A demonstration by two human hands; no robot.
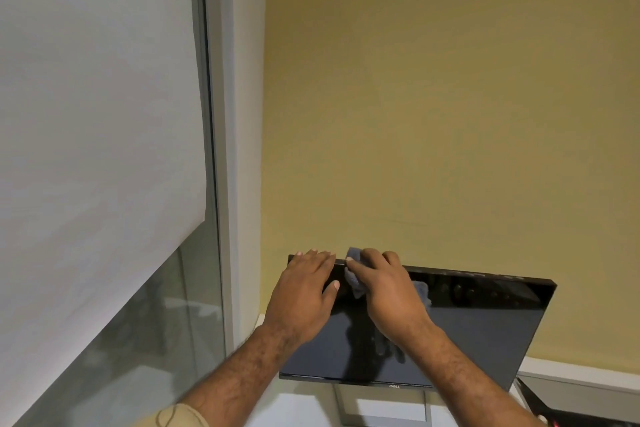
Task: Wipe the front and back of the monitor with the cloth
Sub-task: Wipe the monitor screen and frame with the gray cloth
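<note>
Left hand (304, 291) flat, steadying tippy monitor (485, 333) top edge; right hand (388, 291) clutches soft cloth (354, 279) beside left fingertips.

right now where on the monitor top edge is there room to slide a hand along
Free: the top edge of the monitor from the right hand out to its right corner. Crowded: the left end, where the left hand rests beside the right hand gripping the cloth.
</note>
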